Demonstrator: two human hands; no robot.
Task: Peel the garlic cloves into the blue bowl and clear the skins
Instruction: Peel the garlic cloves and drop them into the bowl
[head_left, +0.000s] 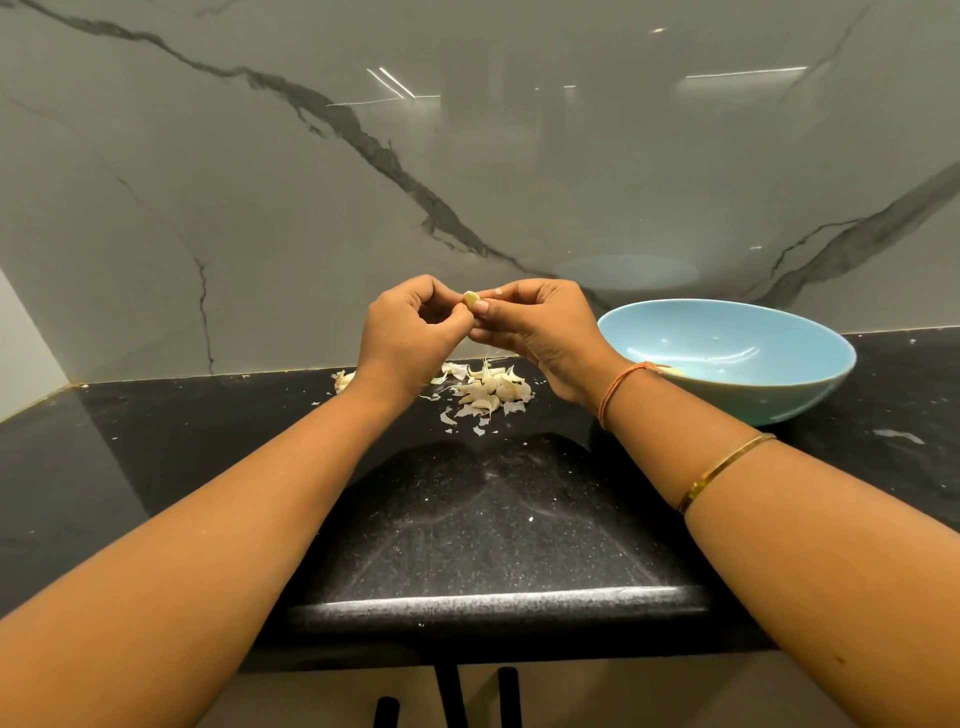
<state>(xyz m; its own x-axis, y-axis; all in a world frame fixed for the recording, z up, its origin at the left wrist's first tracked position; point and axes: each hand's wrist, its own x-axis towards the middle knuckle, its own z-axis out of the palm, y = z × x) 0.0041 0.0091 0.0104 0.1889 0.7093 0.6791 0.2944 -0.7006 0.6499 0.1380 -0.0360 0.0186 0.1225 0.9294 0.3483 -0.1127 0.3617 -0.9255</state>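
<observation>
Both hands, left hand (410, 332) and right hand (540, 332), pinch one clove (470, 299) above the skins (488, 389); skin should be stripped fully before dropping it in the bowl (727, 358).

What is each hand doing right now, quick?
Left hand: fingers curled, pinching the garlic clove.
Right hand: fingers curled, pinching the same clove.

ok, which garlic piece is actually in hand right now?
The pale clove pinched between left hand and right hand, raised above the counter. The pile below the hands and one stray piece to its left lie on it.
</observation>
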